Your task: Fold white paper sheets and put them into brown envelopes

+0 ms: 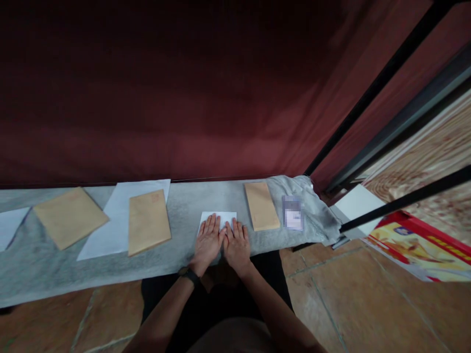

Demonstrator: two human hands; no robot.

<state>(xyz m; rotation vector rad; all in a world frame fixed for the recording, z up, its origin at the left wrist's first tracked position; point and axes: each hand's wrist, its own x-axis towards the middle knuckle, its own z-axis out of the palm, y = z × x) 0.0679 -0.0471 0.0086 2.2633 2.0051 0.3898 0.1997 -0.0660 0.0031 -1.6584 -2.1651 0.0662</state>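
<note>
Both palms face down on a white sheet of paper, whose far edge shows beyond my fingertips; its near part is hidden beneath them. My left hand, with a dark watch on the wrist, lies flat with fingers stretched out. Beside it, thumbs nearly touching, my right hand rests flat in the same way. A stack of brown envelopes lies to the right of my hands. On the left, one brown envelope overlaps a larger white sheet.
Farther left are another brown envelope and a white paper. A blurred, pixelated item lies near the right end of the grey cloth-covered bench. Black metal bars and a red-yellow box stand at right.
</note>
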